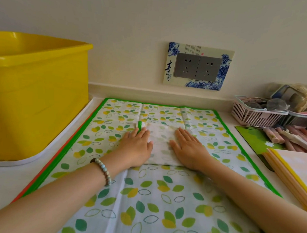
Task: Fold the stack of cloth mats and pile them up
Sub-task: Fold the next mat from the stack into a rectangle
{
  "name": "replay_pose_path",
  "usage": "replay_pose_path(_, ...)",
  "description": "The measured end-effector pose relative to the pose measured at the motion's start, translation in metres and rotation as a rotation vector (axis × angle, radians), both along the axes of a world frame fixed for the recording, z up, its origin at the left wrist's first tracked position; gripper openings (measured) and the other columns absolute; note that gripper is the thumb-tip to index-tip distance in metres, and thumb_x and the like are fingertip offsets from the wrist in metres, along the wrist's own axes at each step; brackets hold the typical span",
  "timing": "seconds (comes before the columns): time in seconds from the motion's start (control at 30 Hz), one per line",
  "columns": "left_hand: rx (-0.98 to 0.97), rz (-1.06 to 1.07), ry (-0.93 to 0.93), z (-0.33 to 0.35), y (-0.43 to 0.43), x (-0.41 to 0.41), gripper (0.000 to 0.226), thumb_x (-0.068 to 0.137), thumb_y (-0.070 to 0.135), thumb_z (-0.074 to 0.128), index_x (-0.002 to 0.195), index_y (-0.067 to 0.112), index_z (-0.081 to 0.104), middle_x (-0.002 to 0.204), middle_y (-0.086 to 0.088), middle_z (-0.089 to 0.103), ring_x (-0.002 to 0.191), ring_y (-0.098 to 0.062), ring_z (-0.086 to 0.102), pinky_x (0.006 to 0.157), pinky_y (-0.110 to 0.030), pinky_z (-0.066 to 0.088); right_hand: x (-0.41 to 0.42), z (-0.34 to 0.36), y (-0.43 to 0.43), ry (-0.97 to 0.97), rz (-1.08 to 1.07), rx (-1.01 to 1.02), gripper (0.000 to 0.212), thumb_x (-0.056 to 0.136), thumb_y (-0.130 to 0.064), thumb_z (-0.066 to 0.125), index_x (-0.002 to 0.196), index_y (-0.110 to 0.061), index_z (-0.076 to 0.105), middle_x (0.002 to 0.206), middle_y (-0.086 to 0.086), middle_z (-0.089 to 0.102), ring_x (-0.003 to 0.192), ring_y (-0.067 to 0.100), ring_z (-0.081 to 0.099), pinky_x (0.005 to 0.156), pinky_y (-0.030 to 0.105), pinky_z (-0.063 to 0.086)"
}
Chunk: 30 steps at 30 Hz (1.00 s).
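Partly under left hand, right hand: folded mat

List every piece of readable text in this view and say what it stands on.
"青" above "花": brushed in black on the socket surround on the wall.
Smaller characters beside them, fine columns and a red seal along its top: too small to read.
Print on the tubes at right: blurred.
No text on the leaf-print mats or yellow tub.
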<state>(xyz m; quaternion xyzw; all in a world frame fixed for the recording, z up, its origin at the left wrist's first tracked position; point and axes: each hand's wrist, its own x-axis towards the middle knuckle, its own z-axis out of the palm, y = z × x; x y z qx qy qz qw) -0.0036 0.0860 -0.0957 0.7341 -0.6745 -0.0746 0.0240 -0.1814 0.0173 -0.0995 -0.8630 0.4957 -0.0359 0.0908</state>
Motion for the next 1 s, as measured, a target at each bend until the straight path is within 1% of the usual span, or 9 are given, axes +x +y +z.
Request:
replay_pose_path(0.1, -0.088, 0.019, -0.014, 0.011, -0.011, 0.001, 0.053, 0.101, 0.039, 0.017, 0.143, 0.010, 0.032, 0.151, -0.007, 0.032, 0.136, -0.024, 0.030, 0.112, -0.041, 0.023, -0.005, 0.001, 0.002, 0.008, -0.010, 0.014, 0.065, 0.098, -0.052, 0.013, 0.151, -0.016, -0.003, 0.158, -0.002, -0.009, 0.145, 0.010, -0.008, 0.116, 0.027, -0.005)
replay_pose_path(0.13, -0.136, 0.031, -0.017, 0.014, -0.016, 0.002, 0.052, 0.101, 0.039, 0.018, 0.140, 0.010, 0.036, 0.146, -0.007, 0.038, 0.132, -0.025, 0.035, 0.110, -0.040, 0.027, -0.004, 0.001, 0.002, 0.008, -0.009, 0.013, 0.065, 0.098, -0.051, 0.013, 0.151, -0.016, -0.003, 0.158, -0.002, -0.009, 0.145, 0.011, -0.008, 0.117, 0.028, -0.005)
replay_pose_path(0.17, -0.162, 0.034, -0.007, 0.015, -0.021, 0.003, 0.051, 0.101, 0.039, 0.018, 0.142, 0.012, 0.033, 0.147, -0.007, 0.035, 0.134, -0.025, 0.032, 0.111, -0.041, 0.025, -0.004, 0.001, 0.002, 0.008, -0.010, 0.012, 0.065, 0.098, -0.051, 0.013, 0.151, -0.016, -0.003, 0.158, -0.002, -0.010, 0.145, 0.011, -0.009, 0.117, 0.028, -0.005)
replay_pose_path(0.23, -0.132, 0.002, 0.039, 0.012, -0.030, 0.003, 0.053, 0.102, 0.038, 0.017, 0.151, 0.018, 0.015, 0.158, -0.003, 0.014, 0.144, -0.023, 0.012, 0.117, -0.042, 0.012, -0.003, 0.001, 0.003, 0.014, -0.012, 0.011, 0.065, 0.098, -0.051, 0.013, 0.151, -0.016, -0.004, 0.158, -0.001, -0.010, 0.145, 0.011, -0.009, 0.117, 0.028, -0.006)
replay_pose_path(0.27, -0.094, -0.013, 0.061, 0.008, -0.032, 0.003, 0.053, 0.102, 0.038, 0.015, 0.152, 0.022, 0.007, 0.160, 0.000, 0.003, 0.146, -0.021, 0.000, 0.118, -0.043, 0.004, -0.003, 0.001, 0.002, 0.014, -0.012, 0.011, 0.066, 0.098, -0.051, 0.014, 0.151, -0.016, -0.004, 0.158, -0.001, -0.010, 0.145, 0.011, -0.009, 0.116, 0.027, -0.006)
replay_pose_path(0.33, -0.053, -0.021, 0.080, 0.000, -0.036, 0.005, 0.054, 0.101, 0.040, 0.011, 0.152, 0.027, -0.001, 0.159, 0.004, -0.007, 0.145, -0.019, -0.012, 0.117, -0.044, -0.005, -0.003, 0.001, 0.001, 0.005, -0.014, 0.016, 0.066, 0.098, -0.051, 0.015, 0.151, -0.016, -0.003, 0.158, -0.001, -0.009, 0.145, 0.011, -0.008, 0.116, 0.028, -0.005)
replay_pose_path(0.6, -0.078, -0.004, 0.043, -0.006, -0.041, 0.004, 0.054, 0.101, 0.041, 0.013, 0.152, 0.027, 0.001, 0.159, 0.006, -0.004, 0.146, -0.019, -0.008, 0.118, -0.045, -0.004, 0.039, 0.017, -0.024, -0.088, 0.040, -0.075, 0.052, 0.102, -0.032, 0.018, 0.151, -0.017, 0.009, 0.159, -0.002, 0.003, 0.146, 0.012, -0.002, 0.116, 0.032, -0.005)
replay_pose_path(0.7, -0.089, -0.003, 0.024, -0.008, -0.043, 0.005, 0.054, 0.101, 0.041, 0.011, 0.152, 0.026, 0.000, 0.160, 0.005, -0.003, 0.146, -0.020, -0.008, 0.118, -0.044, -0.003, 0.061, 0.013, -0.029, -0.053, 0.088, -0.039, 0.050, 0.102, -0.027, 0.018, 0.151, -0.015, 0.011, 0.159, 0.000, 0.006, 0.146, 0.014, 0.001, 0.117, 0.035, -0.003)
replay_pose_path(1.0, -0.110, -0.001, 0.067, -0.013, -0.045, 0.009, 0.055, 0.100, 0.043, 0.013, 0.152, 0.029, 0.000, 0.159, 0.007, -0.006, 0.145, -0.018, -0.010, 0.117, -0.041, -0.006, 0.030, -0.006, -0.039, -0.004, -0.010, -0.038, 0.061, 0.099, -0.048, 0.012, 0.151, -0.016, 0.002, 0.159, 0.000, -0.002, 0.145, 0.012, -0.005, 0.116, 0.031, -0.007)
